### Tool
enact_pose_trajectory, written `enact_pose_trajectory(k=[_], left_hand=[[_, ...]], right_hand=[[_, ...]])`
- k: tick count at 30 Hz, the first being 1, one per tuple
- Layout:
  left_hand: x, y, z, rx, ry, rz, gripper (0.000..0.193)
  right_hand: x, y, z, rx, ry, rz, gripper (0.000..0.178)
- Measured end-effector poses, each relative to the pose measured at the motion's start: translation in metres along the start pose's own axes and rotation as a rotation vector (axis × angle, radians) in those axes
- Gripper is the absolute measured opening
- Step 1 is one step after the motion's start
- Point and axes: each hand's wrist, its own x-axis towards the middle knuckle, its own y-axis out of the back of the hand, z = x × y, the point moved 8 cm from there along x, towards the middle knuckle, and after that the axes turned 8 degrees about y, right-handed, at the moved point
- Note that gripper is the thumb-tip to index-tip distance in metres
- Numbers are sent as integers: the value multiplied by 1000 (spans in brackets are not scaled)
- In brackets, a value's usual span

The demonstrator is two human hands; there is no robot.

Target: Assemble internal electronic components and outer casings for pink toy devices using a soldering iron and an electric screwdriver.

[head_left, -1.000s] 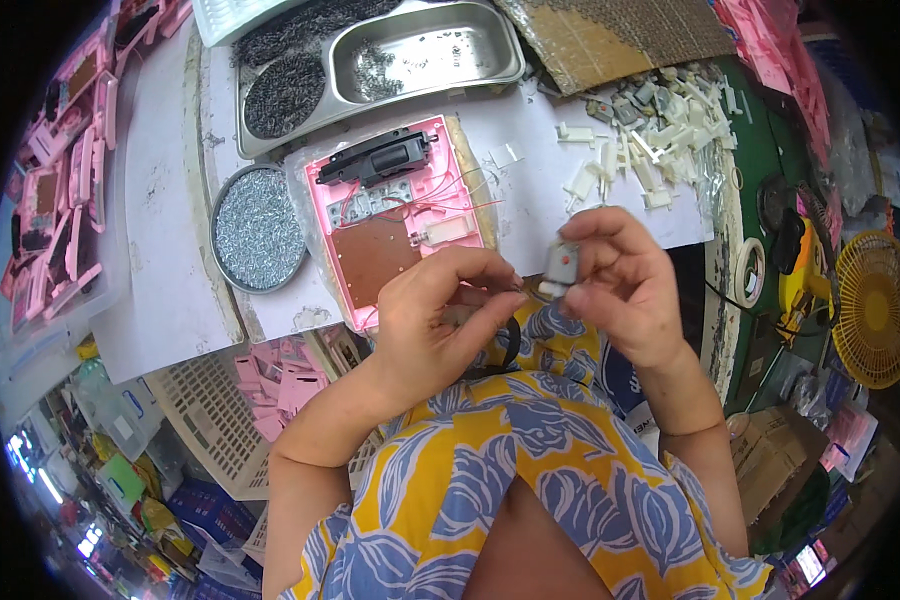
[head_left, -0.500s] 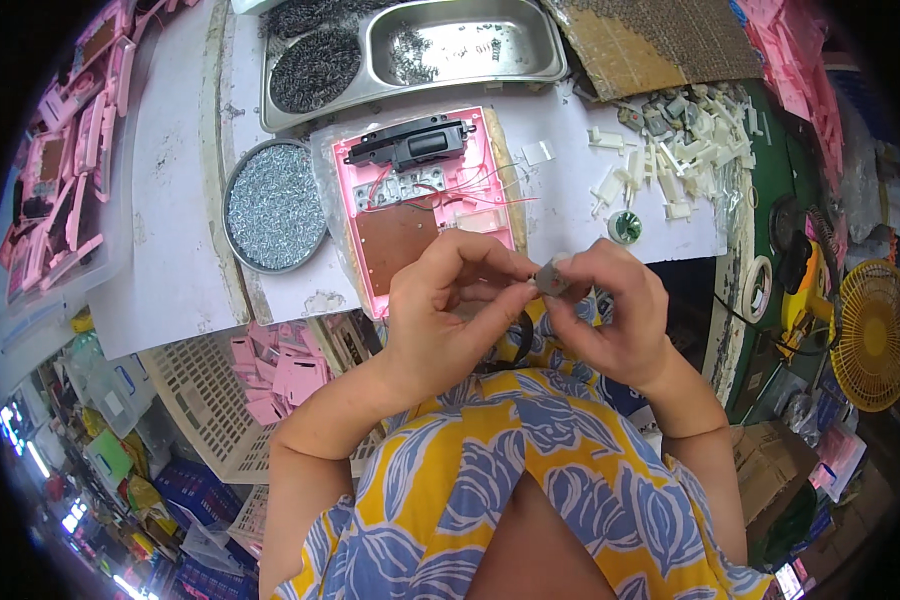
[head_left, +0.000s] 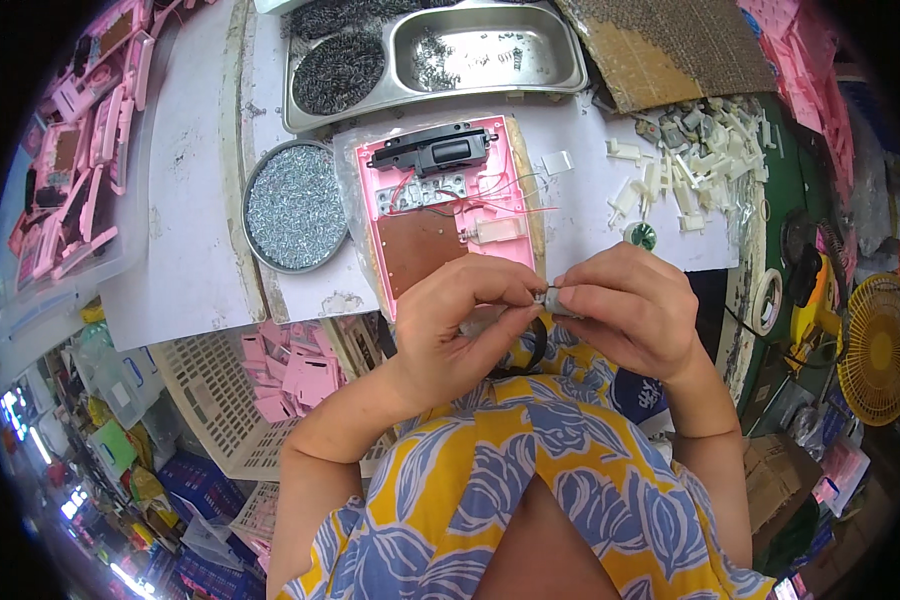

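Note:
My left hand (head_left: 465,325) and my right hand (head_left: 635,315) meet in front of my body, just off the table's near edge. Pinched between their fingertips is a small grey block (head_left: 563,304), mostly covered by the fingers, so its exact kind cannot be made out. Just beyond lies an open pink plastic housing (head_left: 378,240) on a padded mat. Inside it are a black rectangular module (head_left: 440,150), a metal contact strip, thin red wires, a brown panel (head_left: 410,250) and a white plastic piece (head_left: 497,231) with a spring at its end.
A round tray of small silvery screws (head_left: 295,205) stands left of the housing. Behind is a metal tray (head_left: 490,50) with dark springs. White and grey plastic parts (head_left: 705,150) lie heaped at right, near a green-topped spool (head_left: 640,235). Pink parts (head_left: 305,375) fill a basket below.
The view has shifted, so the table appears farther right and slightly lower. My right fingers have closed farther over the grey block, which has turned and shows less.

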Motion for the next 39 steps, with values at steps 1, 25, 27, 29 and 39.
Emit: enact_pose_trajectory(k=[1, 25, 27, 29, 39], left_hand=[[0, 0, 0, 13, 6, -2, 20], [60, 8, 5, 1062, -278, -26, 16], [53, 25, 8, 920, -306, 9, 12], [42, 57, -14, 527, -134, 197, 9], [18, 74, -7, 526, -237, 402, 15]], right_hand=[[0, -1, 0, -3, 10, 7, 36], [-35, 27, 38, -11, -238, 198, 34], [-39, 24, 47, -32, -352, 246, 33], [-25, 11, 54, -83, -328, 177, 31], [30, -40, 81, -288, -156, -73, 23]])
